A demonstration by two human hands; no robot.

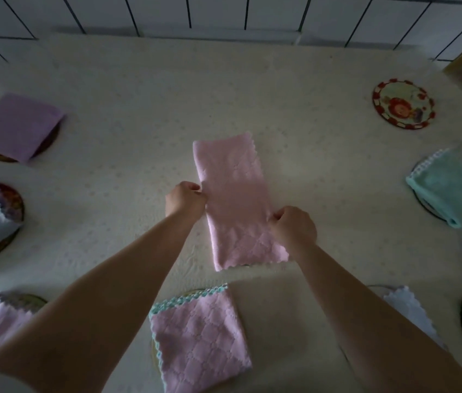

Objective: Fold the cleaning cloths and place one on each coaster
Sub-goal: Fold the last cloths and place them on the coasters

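On the cream patterned tablecloth (139,109), the long pink quilted cloth (235,199) lies mid-table, folded into a strip. The left hand (185,198) and right hand (295,225) pinch its opposite long edges. An uneven pull could skew the next fold, leaving it overhanging the bare round floral coaster (404,103).

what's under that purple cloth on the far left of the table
A dark round coaster sits under the folded purple cloth; only its rim shows at the cloth's right and near edges. The rest, including any pattern, is covered.
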